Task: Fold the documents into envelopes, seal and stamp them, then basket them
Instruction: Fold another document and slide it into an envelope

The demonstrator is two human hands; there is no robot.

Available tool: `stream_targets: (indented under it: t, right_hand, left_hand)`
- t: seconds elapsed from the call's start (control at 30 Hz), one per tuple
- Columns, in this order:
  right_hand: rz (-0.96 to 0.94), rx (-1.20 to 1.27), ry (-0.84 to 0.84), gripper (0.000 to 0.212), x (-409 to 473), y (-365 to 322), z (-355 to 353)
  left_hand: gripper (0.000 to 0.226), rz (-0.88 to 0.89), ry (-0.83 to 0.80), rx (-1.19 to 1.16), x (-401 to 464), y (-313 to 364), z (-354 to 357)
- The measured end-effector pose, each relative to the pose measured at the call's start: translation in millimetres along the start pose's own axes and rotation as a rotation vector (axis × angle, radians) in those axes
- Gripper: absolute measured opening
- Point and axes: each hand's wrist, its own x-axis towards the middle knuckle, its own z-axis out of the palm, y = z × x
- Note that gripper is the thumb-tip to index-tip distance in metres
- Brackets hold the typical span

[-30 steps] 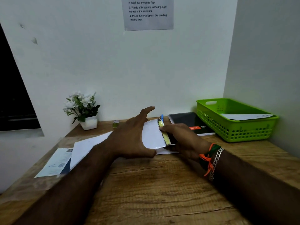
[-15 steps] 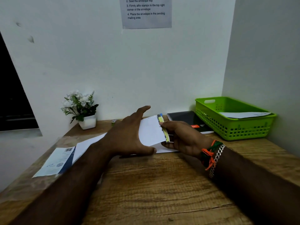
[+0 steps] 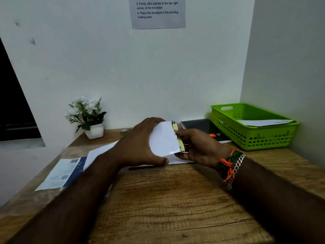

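A white envelope (image 3: 163, 140) is held up over the middle of the wooden desk (image 3: 175, 199), its right end showing a yellow adhesive strip (image 3: 178, 138). My left hand (image 3: 139, 145) cups the envelope's left side. My right hand (image 3: 197, 147) pinches the strip end with thumb and fingers. Flat white sheets (image 3: 100, 152) lie on the desk under and left of the hands. A green plastic basket (image 3: 253, 138) stands at the right rear with one white envelope (image 3: 263, 122) inside.
A printed blue-and-white document (image 3: 61, 173) lies at the desk's left edge. A white pot of flowers (image 3: 88, 118) and a small tape roll (image 3: 124, 132) stand by the back wall. A black notebook (image 3: 204, 129) lies beside the basket. An instruction sheet (image 3: 158, 13) hangs on the wall.
Both hands and the envelope have barely moved. My left thumb has curled down closer to the envelope's top edge, and the view has tilted slightly.
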Motion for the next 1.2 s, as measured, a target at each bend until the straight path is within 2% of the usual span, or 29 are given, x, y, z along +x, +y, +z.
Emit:
stream_targets:
  t: [0.1,0.27,0.37,0.47,0.53,0.63,0.77,1.03,1.2]
  right_hand:
    - [-0.063,-0.049,0.012,0.016,-1,1,1]
    - [-0.121,-0.178,-0.059,0.015,-2,2,1]
    - [-0.252,-0.334,0.037,0.010,-1,-1,-4]
    - [-0.348,-0.447,0.080,0.010,0,-2,-9]
    - [-0.316,-0.457,0.075,0.009,2,-1,-12]
    - [-0.249,-0.494,0.052,0.021,5,1,-12]
    - [-0.261,-0.543,0.044,0.034,6,7,-11]
    - [-0.250,-0.683,0.075,0.027,11,8,-14]
    - [-0.224,-0.574,0.040,0.024,4,-1,-16]
  left_hand:
    - [0.105,0.003,-0.013,0.077,0,-1,-1]
    - [0.109,-0.009,-0.084,0.216,0,3,-2]
    - [0.116,-0.036,-0.143,0.352,1,3,-3]
    - [0.111,-0.053,-0.171,0.376,0,2,-4]
    - [0.106,-0.049,-0.166,0.355,0,2,-4]
    - [0.104,-0.041,-0.144,0.331,1,3,-5]
    - [0.105,-0.022,-0.146,0.330,0,4,-5]
    - [0.104,-0.027,-0.155,0.269,-1,0,-7]
    - [0.101,-0.044,-0.154,0.275,-1,-7,-12]
